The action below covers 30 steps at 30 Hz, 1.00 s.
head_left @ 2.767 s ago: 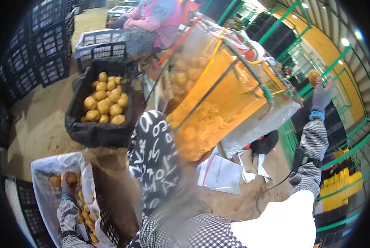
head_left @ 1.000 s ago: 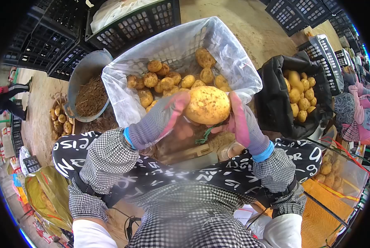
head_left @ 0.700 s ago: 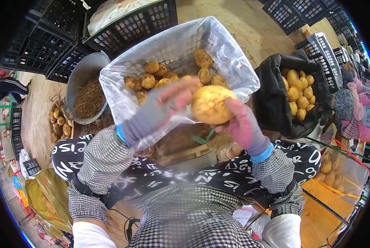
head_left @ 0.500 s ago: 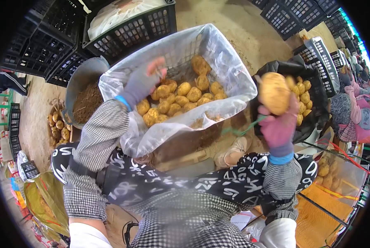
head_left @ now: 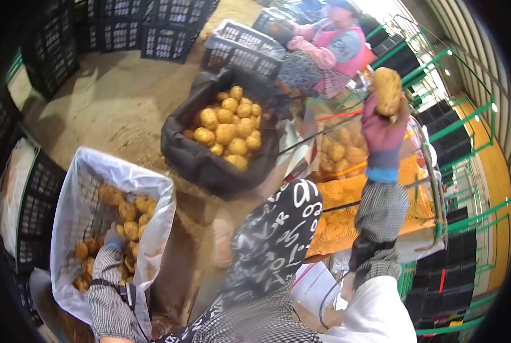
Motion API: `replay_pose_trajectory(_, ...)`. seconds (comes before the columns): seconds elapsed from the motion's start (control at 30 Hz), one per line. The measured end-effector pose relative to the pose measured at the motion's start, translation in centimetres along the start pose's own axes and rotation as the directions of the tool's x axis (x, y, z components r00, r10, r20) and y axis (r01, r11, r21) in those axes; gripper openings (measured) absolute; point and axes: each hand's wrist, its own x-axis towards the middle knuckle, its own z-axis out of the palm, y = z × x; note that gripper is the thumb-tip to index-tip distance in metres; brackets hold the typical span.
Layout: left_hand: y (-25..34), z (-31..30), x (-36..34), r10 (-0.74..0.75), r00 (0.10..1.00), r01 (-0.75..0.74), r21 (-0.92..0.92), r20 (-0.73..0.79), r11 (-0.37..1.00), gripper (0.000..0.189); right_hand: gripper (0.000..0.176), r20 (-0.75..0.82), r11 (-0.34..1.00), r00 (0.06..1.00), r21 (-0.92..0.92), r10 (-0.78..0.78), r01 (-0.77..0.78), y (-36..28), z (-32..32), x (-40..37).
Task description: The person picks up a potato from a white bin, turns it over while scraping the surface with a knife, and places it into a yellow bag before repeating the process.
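My right hand (head_left: 384, 123), in a purple glove, is raised at the upper right with its fingers wrapped round a large potato (head_left: 387, 91). My left hand (head_left: 114, 236), in a grey glove, is down among the potatoes (head_left: 128, 211) inside the crate lined with clear plastic (head_left: 155, 186); its fingers are mostly hidden there. Between the two, a black-lined crate (head_left: 178, 143) holds several yellow potatoes (head_left: 226, 133). Below my right hand is a basket with an orange net cover (head_left: 341, 223), with more potatoes (head_left: 336, 151) under clear plastic.
A co-worker (head_left: 335, 51) in pink sits beyond the black-lined crate, beside another plastic-lined crate (head_left: 244, 48). Stacked black crates (head_left: 167, 34) stand at the back left. Green railings (head_left: 467, 223) run along the right. White papers (head_left: 315, 288) lie near my leg.
The view has turned to the right. My right hand has carried the large potato away from the black-lined crate, out over the orange-covered basket. My left hand has gone down into the potatoes.
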Motion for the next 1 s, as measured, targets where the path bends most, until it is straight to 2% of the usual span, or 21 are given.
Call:
replay_pose_trajectory(0.03, -1.6, -0.7, 0.5, 0.045, 0.998, -0.044, -0.028, 0.038, 0.999, 0.083, 0.053, -0.019, 0.979, 0.987, -0.133, -0.159, 0.155, -3.4, -1.0, 3.3)
replay_pose_trajectory(0.1, -3.6, 0.5, 2.2, 0.026, 0.991, 0.035, -0.444, 0.130, 0.895, 0.085, 0.043, 0.086, 0.763, 0.892, -0.486, -0.443, 0.426, -10.1, -2.8, 8.7)
replay_pose_trajectory(0.13, -3.6, -0.5, 1.2, 0.122, 0.967, 0.108, -0.796, 0.222, 0.596, 0.077, 0.043, 0.095, 0.603, 0.833, -0.645, -0.545, 0.468, -11.8, -4.0, 10.7)
replay_pose_trajectory(0.17, -0.7, -3.9, -2.3, 0.206, 0.968, 0.031, -0.888, 0.141, 0.460, 0.071, 0.044, 0.130, 0.389, 0.788, -0.814, -0.602, 0.432, -12.5, -4.8, 11.7)
replay_pose_trajectory(0.2, 3.0, -9.1, -6.4, 0.172, 0.951, 0.154, -0.877, 0.256, 0.455, 0.069, 0.045, 0.205, 0.129, 0.761, -0.926, -0.616, 0.354, -12.3, -5.7, 12.4)
replay_pose_trajectory(0.23, 4.8, -12.6, -9.5, 0.247, 0.941, 0.117, -0.907, 0.231, 0.405, 0.072, 0.046, 0.295, -0.110, 0.746, -0.951, -0.597, 0.289, -11.2, -6.2, 12.3)
replay_pose_trajectory(0.27, 5.6, -14.7, -11.5, 0.319, 0.912, 0.163, -0.942, 0.257, 0.294, 0.076, 0.046, 0.401, -0.281, 0.744, -0.915, -0.534, 0.291, -8.7, -6.5, 11.8)
replay_pose_trajectory(0.3, 6.1, -16.1, -12.8, 0.439, 0.885, 0.067, -0.977, 0.152, 0.203, 0.080, 0.047, 0.536, -0.352, 0.732, -0.840, -0.420, 0.413, -5.6, -5.8, 10.7)
replay_pose_trajectory(0.37, 9.0, -20.6, -17.5, 0.507, 0.856, -0.011, -0.978, 0.099, 0.208, 0.082, 0.049, 0.759, -0.059, 0.631, -0.646, -0.165, 0.761, 3.4, -2.9, 6.2)
replay_pose_trajectory(0.4, 9.8, -22.0, -19.3, 0.546, 0.835, -0.051, -0.976, 0.074, 0.211, 0.082, 0.049, 0.714, 0.295, 0.696, -0.652, -0.071, 0.699, 8.2, -0.8, 3.2)
replay_pose_trajectory(0.43, 10.6, -23.2, -21.3, 0.554, 0.831, -0.075, -0.977, 0.050, 0.201, 0.082, 0.045, 0.333, 0.707, 0.941, -0.680, 0.062, 0.194, 14.1, 5.1, -2.6)
replay_pose_trajectory(0.47, 11.5, -24.1, -23.4, 0.568, 0.823, -0.095, -0.977, 0.030, 0.189, 0.083, 0.039, 0.402, 0.833, 0.875, -0.554, 0.270, -0.002, 18.0, 5.2, -5.7)
replay_pose_trajectory(0.57, 12.7, -24.4, -29.4, 0.578, 0.815, -0.074, -0.997, -0.048, 0.021, 0.082, 0.043, 0.322, 0.514, 0.585, -0.836, 0.744, -0.193, 27.7, 9.3, -18.0)
replay_pose_trajectory(0.6, 13.0, -24.1, -31.0, 0.586, 0.806, -0.056, -0.997, -0.079, -0.058, 0.081, 0.049, 0.433, 0.571, 0.460, -0.792, 0.775, -0.215, 28.7, 9.5, -20.4)
replay_pose_trajectory(0.63, 13.4, -24.1, -32.4, 0.553, 0.832, -0.024, -0.999, -0.042, -0.040, 0.081, 0.055, 0.423, 0.529, 0.318, -0.695, 0.849, -0.488, 29.5, 9.6, -22.5)
replay_pose_trajectory(0.67, 13.7, -24.1, -33.6, 0.520, 0.854, 0.007, -1.000, -0.006, -0.023, 0.081, 0.058, 0.483, 0.527, 0.268, -0.547, 0.833, -0.650, 30.4, 9.8, -24.4)
replay_pose_trajectory(0.7, 13.8, -24.0, -34.5, 0.489, 0.872, 0.040, -0.999, 0.032, -0.007, 0.081, 0.054, 0.466, 0.490, 0.238, -0.554, 0.852, -0.673, 30.7, 10.3, -25.0)
replay_pose_trajectory(0.77, 14.0, -22.9, -35.7, 0.515, 0.855, -0.048, -0.998, -0.067, -0.049, 0.074, 0.046, 0.423, 0.416, 0.182, -0.567, 0.888, -0.711, 30.8, 10.6, -25.9)
replay_pose_trajectory(0.8, 14.1, -22.5, -35.9, 0.502, 0.863, -0.042, -0.998, -0.064, -0.054, 0.073, 0.038, 0.444, 0.487, 0.242, -0.602, 0.863, -0.633, 31.3, 10.3, -26.7)
replay_pose_trajectory(0.9, 14.4, -21.0, -35.8, 0.461, 0.886, 0.003, -0.996, -0.041, -0.094, 0.069, 0.049, 0.494, 0.528, 0.231, -0.631, 0.838, -0.568, 30.6, 9.7, -26.3)
replay_pose_trajectory(1.0, 14.1, -20.4, -35.4, 0.469, 0.883, 0.053, -0.989, -0.019, -0.138, 0.067, 0.046, 0.402, 0.446, 0.209, -0.695, 0.891, -0.564, 31.6, 8.5, -26.3)
